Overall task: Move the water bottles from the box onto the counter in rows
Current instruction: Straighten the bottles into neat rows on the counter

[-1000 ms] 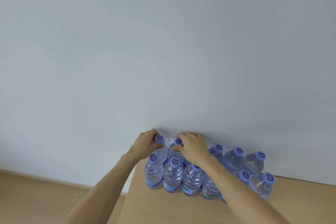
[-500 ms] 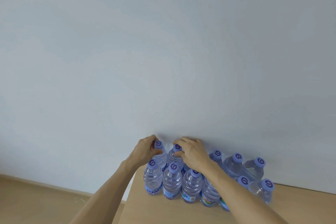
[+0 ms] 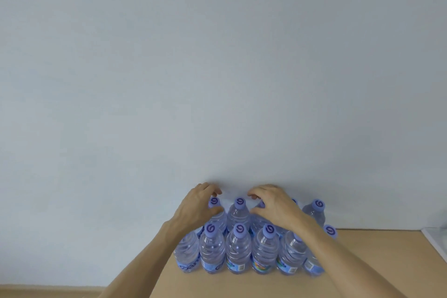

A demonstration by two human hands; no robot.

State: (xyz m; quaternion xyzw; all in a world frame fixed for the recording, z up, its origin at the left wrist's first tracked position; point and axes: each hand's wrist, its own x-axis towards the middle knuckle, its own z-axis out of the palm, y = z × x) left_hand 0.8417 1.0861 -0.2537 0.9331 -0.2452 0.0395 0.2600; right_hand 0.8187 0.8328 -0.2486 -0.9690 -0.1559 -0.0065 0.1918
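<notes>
Clear water bottles with purple caps stand in two rows on the wooden counter [image 3: 362, 264], tight against the wall. My left hand [image 3: 196, 208] is curled around the neck of the back-left bottle [image 3: 214, 202], thumb below the cap and fingers behind it. My right hand [image 3: 275, 205] hovers over the back row with thumb and fingers apart. A third back-row cap [image 3: 261, 204] peeks out under it. The second back bottle [image 3: 240, 203] stands free between my hands. The front row [image 3: 238, 249] has several bottles. No box is in view.
A plain pale wall [image 3: 217, 80] rises directly behind the bottles. A white object [image 3: 436, 237] shows at the counter's right edge. The counter's left edge runs beside the leftmost front bottle, with a lower wooden surface [image 3: 48, 291] beyond.
My right hand has come off the second back-row cap and shifted right with fingers spread. My left hand stays at the back-left bottle. The view has come closer to the bottles.
</notes>
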